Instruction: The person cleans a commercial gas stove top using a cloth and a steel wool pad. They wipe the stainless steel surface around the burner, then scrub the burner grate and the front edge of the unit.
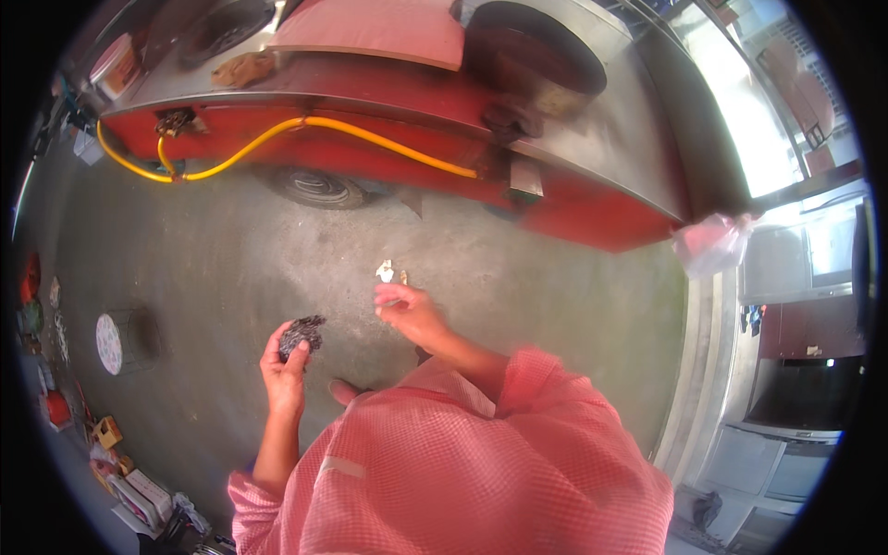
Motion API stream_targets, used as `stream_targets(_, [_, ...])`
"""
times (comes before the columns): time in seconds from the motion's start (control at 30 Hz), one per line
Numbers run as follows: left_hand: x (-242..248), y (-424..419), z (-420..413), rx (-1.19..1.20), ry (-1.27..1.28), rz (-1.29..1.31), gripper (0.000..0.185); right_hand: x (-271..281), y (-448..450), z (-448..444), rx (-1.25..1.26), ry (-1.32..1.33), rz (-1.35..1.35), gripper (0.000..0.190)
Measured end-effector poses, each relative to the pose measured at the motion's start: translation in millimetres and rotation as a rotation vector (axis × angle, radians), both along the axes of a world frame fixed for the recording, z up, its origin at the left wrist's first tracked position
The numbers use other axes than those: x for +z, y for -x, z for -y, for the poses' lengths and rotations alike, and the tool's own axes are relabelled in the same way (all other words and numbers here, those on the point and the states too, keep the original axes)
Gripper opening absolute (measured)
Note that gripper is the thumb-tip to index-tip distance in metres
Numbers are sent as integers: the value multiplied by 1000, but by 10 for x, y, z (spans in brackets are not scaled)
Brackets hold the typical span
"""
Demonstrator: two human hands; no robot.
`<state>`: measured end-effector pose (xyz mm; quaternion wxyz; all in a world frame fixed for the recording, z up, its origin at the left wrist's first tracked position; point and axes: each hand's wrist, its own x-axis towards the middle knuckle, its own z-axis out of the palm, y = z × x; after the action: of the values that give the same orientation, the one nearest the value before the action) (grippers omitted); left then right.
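My left hand grips a dark, stringy pad that looks like a metal scouring pad, thumb on the near side and fingers behind. To its right, my right hand reaches out over the floor with its fingers curled and a gap between thumb and forefinger. Nothing shows in that gap. Just beyond those fingertips in the view appear a crumpled white scrap and a smaller brownish bit, seemingly on the concrete floor.
Ahead stands a red cart with a metal top, a wheel and a yellow hose. It carries a large dark pan, a pink board and a brown cloth. A round stool is left; a plastic bag hangs right.
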<state>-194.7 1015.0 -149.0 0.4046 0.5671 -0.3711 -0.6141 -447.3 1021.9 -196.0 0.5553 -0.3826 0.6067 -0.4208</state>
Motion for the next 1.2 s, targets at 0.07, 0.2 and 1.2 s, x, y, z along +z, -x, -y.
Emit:
stream_targets(0.07, [-159, 449, 287, -154, 191, 44, 39, -31, 479, 69, -191, 6, 116, 34])
stream_targets(0.2, [124, 1926, 864, -478, 599, 215, 47, -106, 1523, 73, -473, 93, 30, 21])
stream_targets(1.2, [-441, 4449, 1494, -889, 1101, 582, 36, -685, 3103, 456, -552, 76, 487, 30])
